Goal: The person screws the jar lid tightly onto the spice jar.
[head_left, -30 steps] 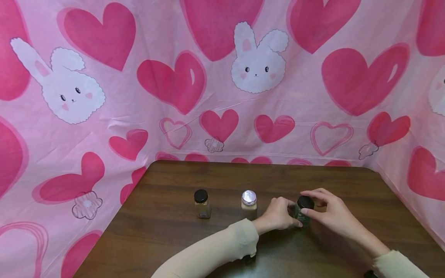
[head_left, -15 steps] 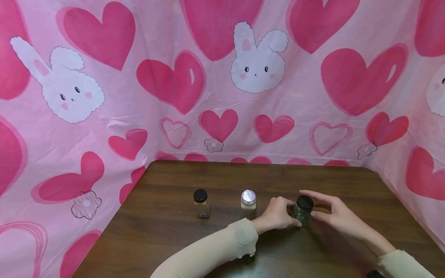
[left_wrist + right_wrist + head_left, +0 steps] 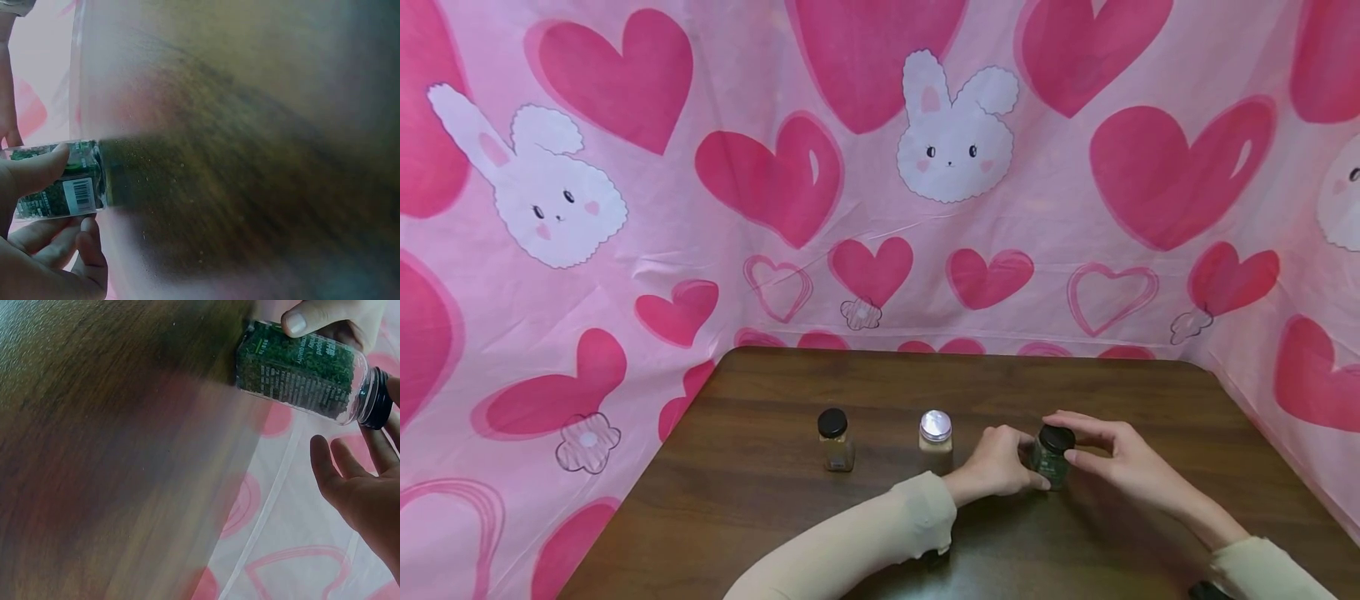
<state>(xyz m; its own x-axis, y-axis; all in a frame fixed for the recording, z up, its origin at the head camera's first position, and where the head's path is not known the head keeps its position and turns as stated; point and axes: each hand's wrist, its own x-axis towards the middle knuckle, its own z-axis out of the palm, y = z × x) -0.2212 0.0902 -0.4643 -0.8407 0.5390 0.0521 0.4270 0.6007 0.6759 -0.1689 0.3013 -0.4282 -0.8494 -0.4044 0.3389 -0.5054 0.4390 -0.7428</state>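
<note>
A clear jar of green dried herb flakes (image 3: 1049, 469) stands upright at the right of the table. My left hand (image 3: 997, 462) grips its body low on the left side, thumb on one face and fingers on the opposite one. The left wrist view shows a barcode label on the jar (image 3: 47, 199). My right hand (image 3: 1126, 460) pinches the black screw lid (image 3: 1057, 437) between thumb and forefinger. In the right wrist view the lid (image 3: 377, 399) sits on the jar neck, and the other right fingers (image 3: 340, 465) stand apart from the jar.
Left of my hands stand a jar with a silver lid (image 3: 936, 427), its base partly hidden by the left arm, and a black-lidded jar (image 3: 837, 450) farther left. All are on a brown wooden table (image 3: 775, 533). A pink heart-patterned cloth (image 3: 865, 200) hangs behind.
My right thumb and forefinger come off the lid, the hand turns back a little, then they take the lid again. The left hand and the jar stay in place.
</note>
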